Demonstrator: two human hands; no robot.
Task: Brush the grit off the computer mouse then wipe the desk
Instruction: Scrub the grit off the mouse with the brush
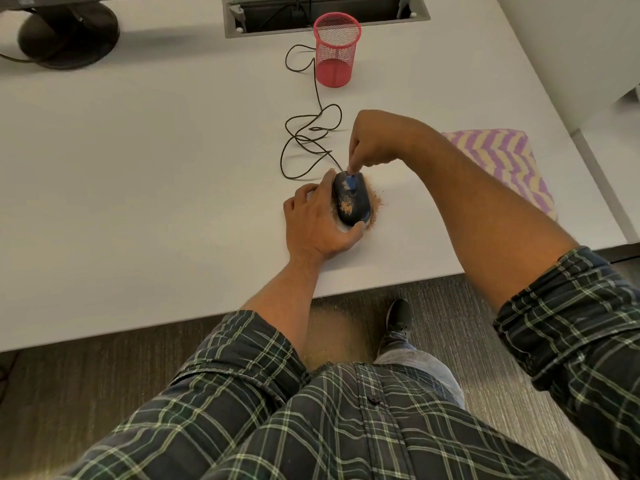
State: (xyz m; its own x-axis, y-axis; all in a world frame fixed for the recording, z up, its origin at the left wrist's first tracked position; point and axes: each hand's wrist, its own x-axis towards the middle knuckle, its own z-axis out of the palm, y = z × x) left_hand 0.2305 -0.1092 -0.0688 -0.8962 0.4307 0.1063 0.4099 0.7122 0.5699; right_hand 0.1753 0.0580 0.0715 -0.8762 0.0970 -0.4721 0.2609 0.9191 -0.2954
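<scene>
The dark computer mouse (pixel 351 199), speckled with tan grit (pixel 375 202), is gripped along its left side by the left hand (pixel 320 223) on the white desk (pixel 156 168). Its front end is met by the right hand (pixel 372 145), fingers pinched on what appears to be a small blue brush (pixel 349 181). Beyond lie the striped cloth (pixel 502 161), the looped cable (pixel 308 140) and a red mesh cup (pixel 336 50).

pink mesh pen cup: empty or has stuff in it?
Empty. The pen cup stands upright, and through its open top and mesh only its own bare base shows.
</scene>
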